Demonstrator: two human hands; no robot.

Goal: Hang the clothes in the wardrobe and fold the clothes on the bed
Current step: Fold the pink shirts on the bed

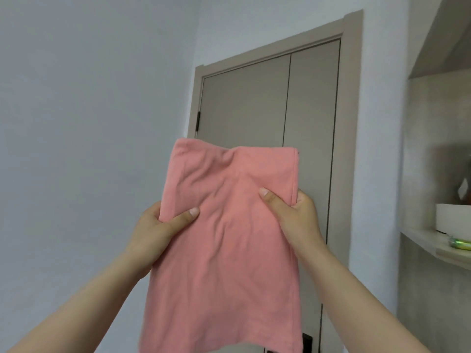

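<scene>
A pink garment (226,245), folded into a long rectangle, hangs upright in front of me at chest height. My left hand (159,225) grips its left edge, thumb pressed on the front. On the garment's right edge my right hand (293,215) holds on the same way, a little higher. The cloth's lower end runs out of the bottom of the view. Neither bed nor wardrobe is visible.
Behind the garment stands a closed taupe door (254,103) in a matching frame. Pale wall fills the left side. At the right is a recessed niche with a shelf (433,245) holding a white box (451,217) and a small green item (458,244).
</scene>
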